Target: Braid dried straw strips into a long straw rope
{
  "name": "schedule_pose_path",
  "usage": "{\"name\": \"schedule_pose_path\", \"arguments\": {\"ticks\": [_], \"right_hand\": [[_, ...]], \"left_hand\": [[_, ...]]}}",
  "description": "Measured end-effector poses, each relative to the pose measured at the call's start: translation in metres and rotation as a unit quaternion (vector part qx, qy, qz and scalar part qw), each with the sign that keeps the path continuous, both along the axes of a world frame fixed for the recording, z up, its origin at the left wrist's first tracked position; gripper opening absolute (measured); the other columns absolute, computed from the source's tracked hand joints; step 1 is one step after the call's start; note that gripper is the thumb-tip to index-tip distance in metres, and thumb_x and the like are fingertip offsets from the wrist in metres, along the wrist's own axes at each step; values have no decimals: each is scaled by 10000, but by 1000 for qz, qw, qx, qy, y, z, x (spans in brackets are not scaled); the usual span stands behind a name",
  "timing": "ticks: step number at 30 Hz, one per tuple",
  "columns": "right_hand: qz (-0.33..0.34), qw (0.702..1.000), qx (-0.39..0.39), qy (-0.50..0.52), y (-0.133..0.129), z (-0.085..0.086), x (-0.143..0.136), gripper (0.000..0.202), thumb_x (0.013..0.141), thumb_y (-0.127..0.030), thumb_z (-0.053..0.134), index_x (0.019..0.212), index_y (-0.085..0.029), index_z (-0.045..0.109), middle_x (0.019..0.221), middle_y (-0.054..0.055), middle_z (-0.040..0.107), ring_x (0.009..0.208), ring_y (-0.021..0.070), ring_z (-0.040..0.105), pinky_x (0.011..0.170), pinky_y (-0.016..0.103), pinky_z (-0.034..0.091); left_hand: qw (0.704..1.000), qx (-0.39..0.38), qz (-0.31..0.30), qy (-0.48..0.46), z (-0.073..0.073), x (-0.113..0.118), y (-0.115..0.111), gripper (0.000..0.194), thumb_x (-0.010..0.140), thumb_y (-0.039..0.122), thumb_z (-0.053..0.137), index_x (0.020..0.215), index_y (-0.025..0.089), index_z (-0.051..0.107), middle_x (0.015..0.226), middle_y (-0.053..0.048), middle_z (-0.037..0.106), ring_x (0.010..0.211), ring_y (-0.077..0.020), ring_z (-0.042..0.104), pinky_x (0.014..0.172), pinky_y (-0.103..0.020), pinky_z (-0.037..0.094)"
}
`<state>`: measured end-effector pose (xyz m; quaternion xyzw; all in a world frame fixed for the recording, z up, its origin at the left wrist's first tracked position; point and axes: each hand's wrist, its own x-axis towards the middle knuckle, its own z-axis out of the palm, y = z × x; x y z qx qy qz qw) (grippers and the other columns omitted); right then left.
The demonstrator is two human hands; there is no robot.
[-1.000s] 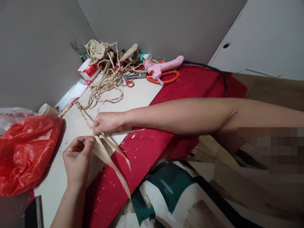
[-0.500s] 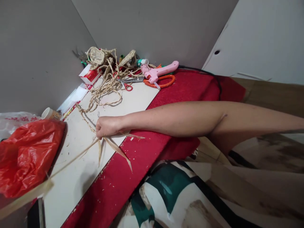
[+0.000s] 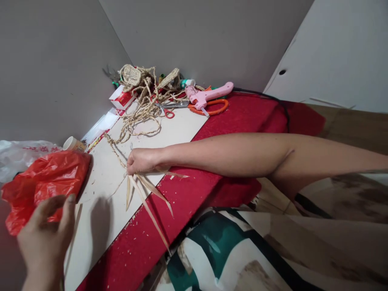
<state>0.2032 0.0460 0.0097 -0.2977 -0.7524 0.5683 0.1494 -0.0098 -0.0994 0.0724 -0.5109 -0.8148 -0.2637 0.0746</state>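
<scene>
My right hand (image 3: pixel 142 161) reaches in from the right and is closed on a braided straw cord (image 3: pixel 117 151) over the white board (image 3: pixel 101 184). Loose flat straw strips (image 3: pixel 151 216) fan out below the fist, the longest hanging across the red cloth towards my lap. At the lower left my left hand (image 3: pixel 48 234) is raised with thumb and fingers apart, and nothing shows between them. It is nearest to the red plastic bag (image 3: pixel 65 163), which it partly covers. A thin pale strip or edge (image 3: pixel 74 228) shows beside its thumb.
A heap of braided cord (image 3: pixel 142 109) lies at the back with red-handled scissors (image 3: pixel 168 113), a pink glue gun (image 3: pixel 209 95) and orange-handled scissors (image 3: pixel 218 107). A small box (image 3: pixel 123 99) and paper cup (image 3: pixel 72 144) stand by the wall. Scraps litter the red cloth (image 3: pixel 136 238).
The long strip that stretched to the lower left has been let go and now hangs downward to the right. My left hand has come into view. My right hand keeps its hold.
</scene>
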Motion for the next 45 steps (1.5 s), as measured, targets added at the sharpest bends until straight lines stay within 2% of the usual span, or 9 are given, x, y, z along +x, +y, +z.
{"name": "schedule_pose_path", "arguments": {"ticks": [4,8,13,18,22,28,37,41,45], "right_hand": [[7,999,-43,26,0,-2,-2,168,787,-183,553,626,-138,534,352,-87,273,340,49,220,364,204,154],[15,996,-58,62,1,-2,-3,176,801,-188,551,635,-132,530,363,-88,302,344,39,233,354,187,156],[26,994,-84,69,4,-5,-2,176,833,-243,556,703,-128,586,362,-94,282,332,41,221,335,180,142],[35,992,-96,78,6,-13,-5,218,850,-315,547,803,-128,650,362,-102,226,316,53,209,308,180,146],[50,989,-102,89,8,-18,-8,222,852,-326,549,794,-131,639,363,-100,254,314,51,221,300,172,163],[83,986,-104,100,11,-25,-8,276,866,-381,545,831,-132,659,367,-100,266,317,46,213,305,162,170],[99,984,-111,99,6,-20,-4,288,899,-323,534,811,-84,669,367,-110,226,350,41,152,357,182,128],[84,982,-102,138,6,-22,-8,252,891,-230,545,714,-80,643,462,-64,430,452,40,314,498,173,311],[65,984,-88,142,5,-22,-9,280,886,-162,530,622,-84,581,555,-33,515,538,43,389,597,186,347]], "left_hand": [[965,-48,-108,-236,-41,51,18,327,698,490,724,758,193,601,639,-1,660,581,-171,628,588,-273,493],[927,-69,-146,-338,-61,75,34,309,686,427,754,773,182,589,566,25,619,502,-113,548,512,-211,430],[907,-68,-135,-393,-61,53,37,267,691,384,757,788,162,645,620,12,632,541,-99,537,538,-198,418],[931,-7,-139,-337,-56,41,32,201,701,340,760,789,183,669,711,23,629,661,-97,544,641,-182,421],[889,-9,-165,-427,-59,44,34,201,690,326,774,767,188,649,847,-4,673,808,-129,599,769,-210,452],[808,-58,-133,-571,-66,54,39,214,663,277,789,721,162,619,757,-19,687,598,-119,613,615,-236,488],[821,-59,-120,-555,-72,53,38,178,711,241,740,676,148,593,637,-10,657,472,-77,531,518,-207,433],[800,-52,-122,-585,-71,60,37,180,734,238,714,827,182,570,691,-18,676,507,-107,560,520,-229,444],[788,-63,-131,-598,-69,68,36,202,756,273,709,856,193,552,705,-17,663,560,-115,575,521,-215,446]]}}
